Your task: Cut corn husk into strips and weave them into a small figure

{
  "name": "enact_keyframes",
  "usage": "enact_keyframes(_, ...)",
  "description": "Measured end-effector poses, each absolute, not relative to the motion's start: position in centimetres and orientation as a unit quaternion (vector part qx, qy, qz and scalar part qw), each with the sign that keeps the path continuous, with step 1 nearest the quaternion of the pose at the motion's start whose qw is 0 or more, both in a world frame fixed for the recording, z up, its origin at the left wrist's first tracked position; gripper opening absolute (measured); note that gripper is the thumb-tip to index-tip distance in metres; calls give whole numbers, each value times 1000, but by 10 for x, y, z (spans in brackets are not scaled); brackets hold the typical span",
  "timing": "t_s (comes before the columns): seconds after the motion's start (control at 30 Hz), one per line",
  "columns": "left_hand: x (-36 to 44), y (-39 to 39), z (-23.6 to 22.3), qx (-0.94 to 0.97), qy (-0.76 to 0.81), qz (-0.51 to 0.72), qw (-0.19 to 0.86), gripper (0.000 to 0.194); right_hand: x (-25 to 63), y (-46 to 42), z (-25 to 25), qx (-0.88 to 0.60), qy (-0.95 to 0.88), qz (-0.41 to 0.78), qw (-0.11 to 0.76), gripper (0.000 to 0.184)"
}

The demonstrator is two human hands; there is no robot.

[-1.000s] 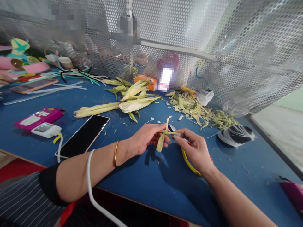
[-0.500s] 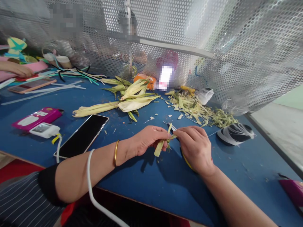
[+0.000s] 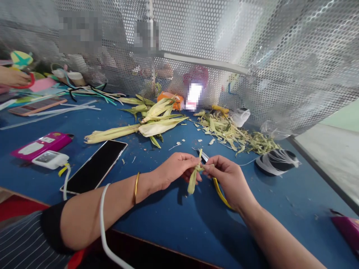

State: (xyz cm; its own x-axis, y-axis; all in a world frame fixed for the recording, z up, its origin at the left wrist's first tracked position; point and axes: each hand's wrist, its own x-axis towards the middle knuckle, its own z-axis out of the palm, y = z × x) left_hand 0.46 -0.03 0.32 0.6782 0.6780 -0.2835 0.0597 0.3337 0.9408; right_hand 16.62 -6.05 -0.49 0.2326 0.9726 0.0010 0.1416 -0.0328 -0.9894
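My left hand [image 3: 182, 168] pinches a small knotted piece of corn husk [image 3: 192, 181], its wide tail hanging down and a narrow end sticking up. My right hand [image 3: 226, 177] is closed on another end of the same husk, which points to the right. Under and beside the right hand lie scissors with yellow handles [image 3: 221, 194], their blades pointing away on the blue table [image 3: 165, 224]. Behind the hands lies a bundle of whole corn husks [image 3: 162, 129]. Husk scraps [image 3: 224, 129] are heaped farther right.
A black spool wound with clear thread [image 3: 276, 162] lies at the right. On the left are a dark phone [image 3: 97, 166], a white device on a cable [image 3: 50, 160] and a magenta pouch [image 3: 42, 144]. Perforated metal mesh [image 3: 202, 48] closes the back. Another person's hand [image 3: 12, 77] is far left.
The husk piece has turned, so its knot and hanging tail show more plainly. My right hand has shifted slightly down and left. The view has moved a little; the other person's hand now holds something red.
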Motion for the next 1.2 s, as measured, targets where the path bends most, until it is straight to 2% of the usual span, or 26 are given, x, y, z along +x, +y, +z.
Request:
enact_keyframes(0.23, 5, -2, 8, 533, 394, 210, 719, 29, 167, -63, -11, -619, -515, 325, 496, 17)
enact_keyframes(0.5, 4, -1, 10, 503, 404, 207, 735, 19, 165, -62, -14, -627, -503, 327, 497, 16)
enact_keyframes(0.73, 2, 1, 7, 502, 385, 204, 747, 25, 167, -61, -17, -620, -519, 300, 506, 16)
enact_keyframes(0.93, 2, 2, 7, 500, 365, 214, 756, 32, 170, -59, -19, -596, -500, 342, 527, 18)
enact_keyframes(1.1, 5, -1, 8, 529, 384, 215, 726, 18, 167, -57, -20, -578, -474, 396, 533, 23)
enact_keyframes(1.2, 6, -2, 7, 553, 386, 218, 705, 15, 168, -57, -21, -589, -467, 386, 536, 22)
